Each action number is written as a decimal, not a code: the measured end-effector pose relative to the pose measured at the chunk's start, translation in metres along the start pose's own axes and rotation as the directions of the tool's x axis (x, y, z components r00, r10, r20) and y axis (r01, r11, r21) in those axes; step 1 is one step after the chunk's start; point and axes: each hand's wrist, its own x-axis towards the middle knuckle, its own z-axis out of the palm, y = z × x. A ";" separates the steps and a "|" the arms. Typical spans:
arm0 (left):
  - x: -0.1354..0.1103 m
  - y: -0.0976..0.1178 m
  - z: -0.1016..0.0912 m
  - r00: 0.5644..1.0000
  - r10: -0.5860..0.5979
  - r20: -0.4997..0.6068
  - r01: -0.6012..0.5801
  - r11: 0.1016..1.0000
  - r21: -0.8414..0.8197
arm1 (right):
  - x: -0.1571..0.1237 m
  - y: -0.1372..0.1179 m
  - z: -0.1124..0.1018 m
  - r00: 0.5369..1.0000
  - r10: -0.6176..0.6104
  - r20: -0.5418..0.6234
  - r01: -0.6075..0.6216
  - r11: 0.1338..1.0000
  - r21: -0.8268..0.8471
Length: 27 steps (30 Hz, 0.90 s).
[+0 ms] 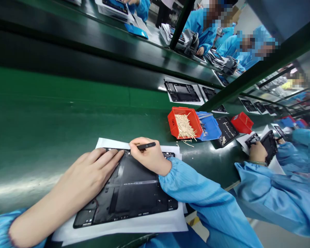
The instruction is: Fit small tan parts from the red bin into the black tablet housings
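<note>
- Left hand spread flat on black tablet housing, on white paper sheet
- Right hand pinching black pen-like tool at housing's top edge
- Green workbench beyond: red bin of wooden sticks, blue tray
- Farther: co-workers in blue gowns along the line

Head view: left hand lying flat on a black device housing set on white paper; right hand pinching a black pen-like tool at the housing's edge. Beyond: red bin of wooden sticks beside a blue tray, on a green workbench.
</note>
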 end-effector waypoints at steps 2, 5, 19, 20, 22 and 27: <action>0.000 0.000 0.001 1.000 -0.003 0.002 0.003 1.000 -0.012 | 0.000 0.002 0.000 1.000 0.011 0.003 -0.011 1.000 -0.012; 0.000 0.000 0.001 1.000 -0.017 0.001 0.017 0.999 -0.030 | 0.001 0.004 0.000 0.999 0.021 0.034 -0.023 0.999 0.036; -0.001 -0.002 -0.002 0.997 -0.063 0.049 0.067 0.993 -0.094 | 0.003 -0.003 -0.003 0.989 0.140 0.046 -0.146 0.977 0.159; -0.001 -0.002 -0.002 0.997 -0.058 0.051 0.063 0.994 -0.085 | 0.003 -0.003 -0.003 0.990 0.133 0.044 -0.139 0.976 0.166; -0.001 -0.001 -0.003 0.998 -0.047 0.045 0.050 0.996 -0.072 | 0.002 -0.001 -0.002 0.991 0.125 0.042 -0.130 0.977 0.168; 0.001 -0.003 -0.005 1.000 -0.024 0.017 0.026 0.997 -0.069 | 0.001 0.008 0.001 0.992 0.092 0.091 -0.108 0.976 0.188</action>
